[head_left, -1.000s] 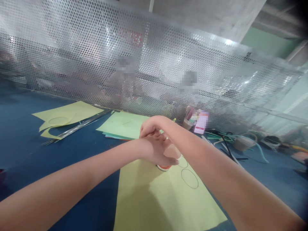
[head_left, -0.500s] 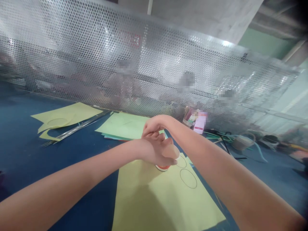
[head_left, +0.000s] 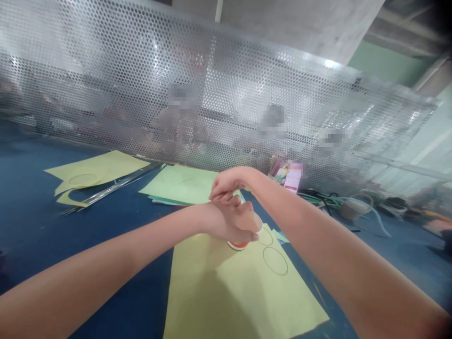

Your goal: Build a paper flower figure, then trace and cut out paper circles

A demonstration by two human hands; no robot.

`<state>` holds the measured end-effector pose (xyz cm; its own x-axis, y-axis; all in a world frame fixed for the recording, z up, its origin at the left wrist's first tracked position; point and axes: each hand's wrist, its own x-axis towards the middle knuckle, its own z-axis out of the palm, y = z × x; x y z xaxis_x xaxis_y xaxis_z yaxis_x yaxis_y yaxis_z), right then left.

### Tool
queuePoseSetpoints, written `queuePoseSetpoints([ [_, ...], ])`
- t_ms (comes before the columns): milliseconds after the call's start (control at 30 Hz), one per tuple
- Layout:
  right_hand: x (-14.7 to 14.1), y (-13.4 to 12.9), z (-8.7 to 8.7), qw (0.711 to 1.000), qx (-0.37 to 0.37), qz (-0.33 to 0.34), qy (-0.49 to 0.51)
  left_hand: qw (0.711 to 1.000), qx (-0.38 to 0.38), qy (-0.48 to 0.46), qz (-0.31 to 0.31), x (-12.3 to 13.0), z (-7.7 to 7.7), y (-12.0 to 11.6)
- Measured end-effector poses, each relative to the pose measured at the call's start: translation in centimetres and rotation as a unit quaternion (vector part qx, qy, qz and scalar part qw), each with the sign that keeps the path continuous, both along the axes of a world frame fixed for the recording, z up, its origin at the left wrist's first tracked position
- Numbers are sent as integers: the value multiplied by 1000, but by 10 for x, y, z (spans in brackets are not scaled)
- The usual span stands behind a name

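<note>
A paper cup [head_left: 253,225] with a red band near its base stands on a large yellow sheet [head_left: 247,301]. My left hand [head_left: 231,220] is wrapped round the cup, thumb on the near side. Bent over beyond it, my right hand [head_left: 224,184] has its fingers curled close behind the left hand; what they pinch, if anything, is hidden. Two drawn circles [head_left: 275,261] show on the yellow sheet right of the cup, one partly covered.
Green sheets [head_left: 180,183] lie behind the yellow one. Cut yellow paper [head_left: 102,167] and thin metal rods [head_left: 116,187] are at the left. A phone [head_left: 293,178], a small bucket [head_left: 353,208] and cords sit at the right. A perforated metal screen [head_left: 141,84] stands behind, people beyond it.
The view has shifted very slightly. Both hands keep nearly the same place around the cup, with the right hand's fingers moved a little.
</note>
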<state>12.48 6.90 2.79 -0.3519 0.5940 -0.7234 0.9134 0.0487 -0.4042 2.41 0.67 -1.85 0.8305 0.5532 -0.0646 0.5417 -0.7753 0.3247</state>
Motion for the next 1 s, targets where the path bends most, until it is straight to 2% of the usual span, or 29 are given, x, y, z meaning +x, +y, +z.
queuePoseSetpoints([
  [367,-17,1,-3,998,31,-7,-50,1000,-5,19,11,0,-5,3],
  [567,-15,1,-1,996,69,-42,-24,1000,-6,11,0,-3,-3,4],
  [733,13,7,-6,979,151,-130,50,999,19,-16,-29,-6,-3,3],
  [900,53,6,-23,956,181,-202,106,998,39,-25,-40,-6,-5,3],
  [1000,66,3,-33,936,213,-239,147,997,46,-29,-52,-7,-6,3],
])
